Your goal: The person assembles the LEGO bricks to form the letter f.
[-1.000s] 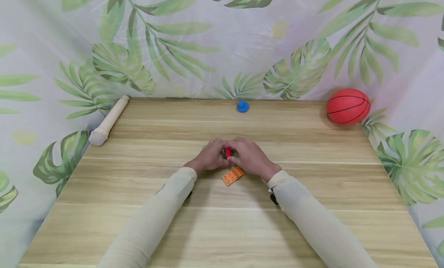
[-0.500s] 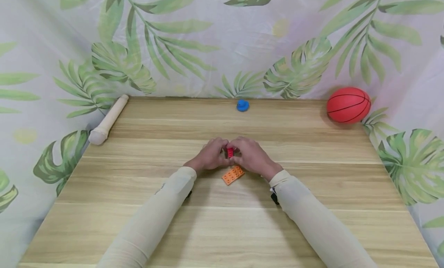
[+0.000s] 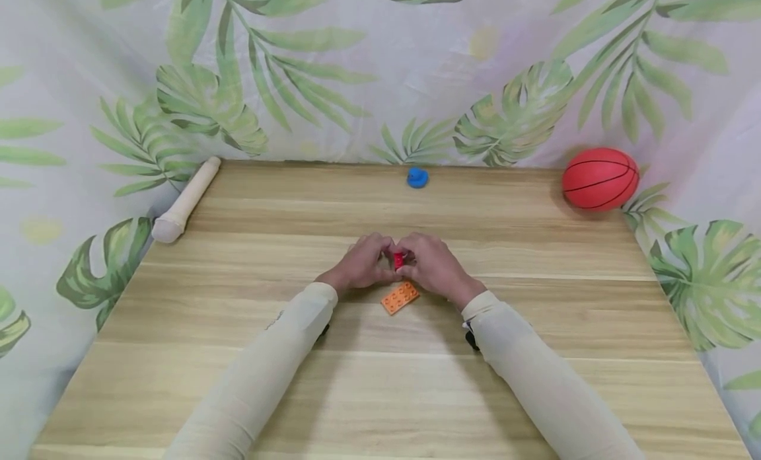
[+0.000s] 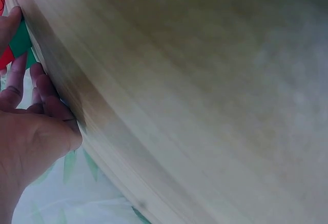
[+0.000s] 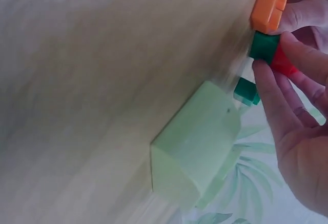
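Observation:
In the head view both hands meet mid-table around a small red toy brick point(image 3: 398, 260). The right wrist view shows it against a green toy brick point(image 5: 264, 46), close to the tabletop. My left hand point(image 3: 365, 262) pinches this red-and-green pair between thumb and fingers. From the other side my right hand point(image 3: 435, 264) grips the same pair, thumb over the red brick and a finger at the green one. An orange studded toy brick point(image 3: 400, 297) lies just in front of the hands. Fingers hide much of the pair.
A second green brick point(image 5: 247, 91) and a larger pale green block point(image 5: 197, 142) stand near my right hand in its wrist view. Farther off are a blue toy duck point(image 3: 417, 178), a red ball point(image 3: 600, 179) and a pale microphone-shaped object point(image 3: 187, 201) on the wooden table point(image 3: 380, 407).
The red brick has shifted slightly right between the fingers, and the green seen beside it in the head view is now covered. The hands stay nearly in place.

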A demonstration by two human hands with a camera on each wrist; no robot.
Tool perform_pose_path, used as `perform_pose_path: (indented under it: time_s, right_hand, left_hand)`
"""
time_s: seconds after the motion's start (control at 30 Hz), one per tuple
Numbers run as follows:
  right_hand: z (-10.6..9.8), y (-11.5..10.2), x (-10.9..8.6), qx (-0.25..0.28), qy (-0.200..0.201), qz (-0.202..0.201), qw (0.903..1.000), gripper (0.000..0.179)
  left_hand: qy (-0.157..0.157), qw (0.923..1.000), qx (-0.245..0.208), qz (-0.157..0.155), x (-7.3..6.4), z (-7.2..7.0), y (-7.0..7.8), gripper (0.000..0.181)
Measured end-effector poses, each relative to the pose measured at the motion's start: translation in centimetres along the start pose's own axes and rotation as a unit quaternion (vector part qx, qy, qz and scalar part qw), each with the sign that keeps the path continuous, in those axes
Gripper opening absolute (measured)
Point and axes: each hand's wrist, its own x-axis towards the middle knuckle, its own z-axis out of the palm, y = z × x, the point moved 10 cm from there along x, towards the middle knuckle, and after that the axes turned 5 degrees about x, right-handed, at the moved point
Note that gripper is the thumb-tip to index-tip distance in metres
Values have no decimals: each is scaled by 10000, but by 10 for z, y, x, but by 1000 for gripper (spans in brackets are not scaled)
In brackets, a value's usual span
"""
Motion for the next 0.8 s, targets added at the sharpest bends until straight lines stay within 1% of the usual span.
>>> perform_pose_path:
  time_s: [0.2,0.4,0.5,0.63,0.7,0.8]
  right_hand:
    - [-4,0,1,-164,159,124,9997,28]
    - [-2,4,2,100,115,348,9993,31]
    - [-1,7,3,191,87,427,9989,33]
    - [0,11,4,381,67,553,9977,35]
    - [1,13,3,516,45,608,9968,34]
    - [1,12,2,644,-20,580,9962,32]
  left_hand:
    - [1,10000,-54,-47,0,-4,0,25]
    - [-94,9998,-161,-105,-2,-4,-5,30]
    - [-180,9986,-446,-217,-2,-3,-9,32]
    - [-285,9950,-887,-373,-5,-2,-11,32]
    - [-292,9938,-1001,-390,-5,-1,-12,31]
    - [-239,9937,-1038,-360,-5,-1,-11,29]
